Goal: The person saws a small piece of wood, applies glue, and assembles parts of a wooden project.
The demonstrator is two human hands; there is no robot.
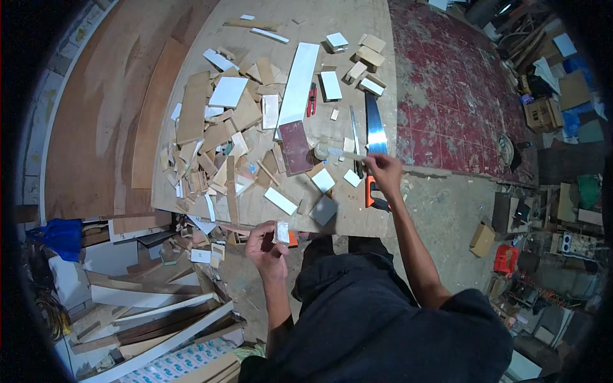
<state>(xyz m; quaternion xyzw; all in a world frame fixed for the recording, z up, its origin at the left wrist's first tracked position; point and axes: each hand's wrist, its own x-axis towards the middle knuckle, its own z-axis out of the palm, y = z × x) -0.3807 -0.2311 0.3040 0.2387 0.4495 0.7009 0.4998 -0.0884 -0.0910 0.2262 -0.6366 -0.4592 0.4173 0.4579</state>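
Observation:
My left hand [263,250], at the table's front edge, grips a small block [281,232] with a smeared white face. My right hand [384,167] pinches a thin pale stick [351,155] whose far end is over or in a small translucent round container [321,150]. That container stands beside a maroon board [295,148]. Below my right hand lies a handsaw [375,131] with an orange-and-black handle, a narrow dark file-like tool [356,140] alongside it. A red-and-black cutter [311,100] rests farther back.
The plywood table [338,16] bears several scattered wood and white offcuts. A long board [108,108] is at the left, a worn red surface [453,76] at the right. Offcuts [147,300] pile up below left; boxes and a red crate [505,258] sit at the lower right.

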